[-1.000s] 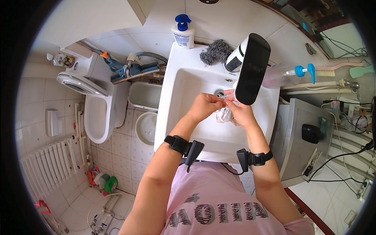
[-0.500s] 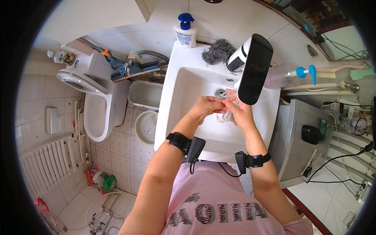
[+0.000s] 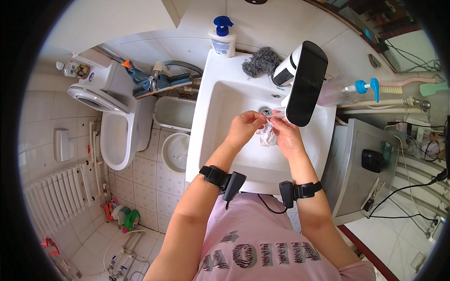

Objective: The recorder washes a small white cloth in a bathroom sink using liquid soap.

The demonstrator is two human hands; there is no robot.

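Observation:
Over the white sink (image 3: 225,140), a small wet whitish cloth (image 3: 267,136) hangs bunched between my hands. My left hand (image 3: 246,127) pinches its upper edge with thumb and fingertips. On the other side my right hand (image 3: 288,136), wet and glistening, has its fingers curled at the same upper edge. A thin stream of water (image 3: 277,114) runs from under the black-topped faucet (image 3: 307,84) onto the fingertips. Behind them the metal drain (image 3: 265,111) is partly covered. The exact grip of the right fingertips is hard to make out.
A grey scouring wad (image 3: 261,62) and a blue-topped pump bottle (image 3: 222,40) stand on the sink's back rim. To the right are a clear pump bottle (image 3: 342,91) and a grey cabinet (image 3: 358,164). Left are a basin (image 3: 165,152) and a toilet (image 3: 115,138).
My hands have shifted slightly away from me toward the faucet, and the right hand has turned, its palm more visible. More of the cloth now hangs in view below the fingers.

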